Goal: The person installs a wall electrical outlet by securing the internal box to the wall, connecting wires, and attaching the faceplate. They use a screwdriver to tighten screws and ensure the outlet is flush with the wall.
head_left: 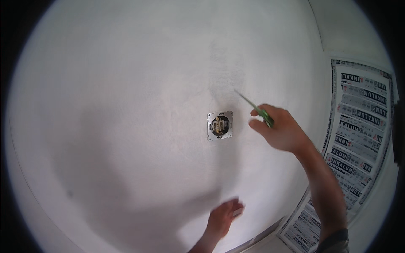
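A wall socket [220, 126] without its cover is set in the white wall, its square metal frame and dark round inside exposed. To its right, my right hand [276, 128] grips a screwdriver [265, 117] by its green handle. The thin shaft points up and left, with its tip over the wall above the socket's right side and apart from the socket. Below the socket is my left hand [223, 217], slightly blurred, with the fingers curled in. What those fingers hold, if anything, cannot be made out.
Printed protective film in black, white and grey covers a framed panel [358, 122] along the right. The white wall [126, 76] fills most of the view, with faint grey smudges above the socket. My shadow falls on its lower left. A dark object [398, 133] shows at the right rim.
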Demonstrator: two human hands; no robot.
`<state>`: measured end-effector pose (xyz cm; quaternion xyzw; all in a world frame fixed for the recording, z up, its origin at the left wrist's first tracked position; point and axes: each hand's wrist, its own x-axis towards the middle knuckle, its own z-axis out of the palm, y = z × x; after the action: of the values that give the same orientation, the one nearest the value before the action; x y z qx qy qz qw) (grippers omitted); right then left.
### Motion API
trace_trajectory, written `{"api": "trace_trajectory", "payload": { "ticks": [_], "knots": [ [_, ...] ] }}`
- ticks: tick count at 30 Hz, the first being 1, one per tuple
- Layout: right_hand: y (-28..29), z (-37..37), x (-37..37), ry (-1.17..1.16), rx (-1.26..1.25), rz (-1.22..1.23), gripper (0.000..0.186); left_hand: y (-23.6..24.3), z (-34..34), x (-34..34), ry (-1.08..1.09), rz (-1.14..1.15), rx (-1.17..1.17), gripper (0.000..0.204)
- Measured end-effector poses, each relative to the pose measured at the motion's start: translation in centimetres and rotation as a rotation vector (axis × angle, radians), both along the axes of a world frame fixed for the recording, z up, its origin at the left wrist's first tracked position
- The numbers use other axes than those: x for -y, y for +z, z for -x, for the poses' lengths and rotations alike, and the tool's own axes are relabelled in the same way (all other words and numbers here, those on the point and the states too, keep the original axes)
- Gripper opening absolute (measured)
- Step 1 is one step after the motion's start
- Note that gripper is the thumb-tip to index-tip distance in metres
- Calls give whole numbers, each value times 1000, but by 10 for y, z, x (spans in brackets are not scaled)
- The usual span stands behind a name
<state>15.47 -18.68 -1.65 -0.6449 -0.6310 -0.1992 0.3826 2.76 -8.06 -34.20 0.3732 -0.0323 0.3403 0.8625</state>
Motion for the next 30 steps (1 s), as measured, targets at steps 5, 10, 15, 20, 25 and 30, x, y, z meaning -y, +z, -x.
{"api": "trace_trajectory", "payload": {
  "ticks": [5,10,15,20,25,30],
  "knots": [
    [-18,27,37,10,205,-39,20,176,-44,-8,-141,195,588,30],
    [-19,42,29,-193,405,-81,30,222,-73,-14,-252,410,813,26],
    [-22,38,10,-182,634,-262,19,237,-76,-12,-318,392,918,19],
    [-22,43,5,-230,686,-227,27,241,-81,-23,-445,383,979,15],
    [-22,43,3,-278,817,-237,33,243,-75,-18,-468,398,967,15],
    [-13,48,5,-324,1057,-240,34,243,-73,-18,-448,440,952,12]
  ]
}}
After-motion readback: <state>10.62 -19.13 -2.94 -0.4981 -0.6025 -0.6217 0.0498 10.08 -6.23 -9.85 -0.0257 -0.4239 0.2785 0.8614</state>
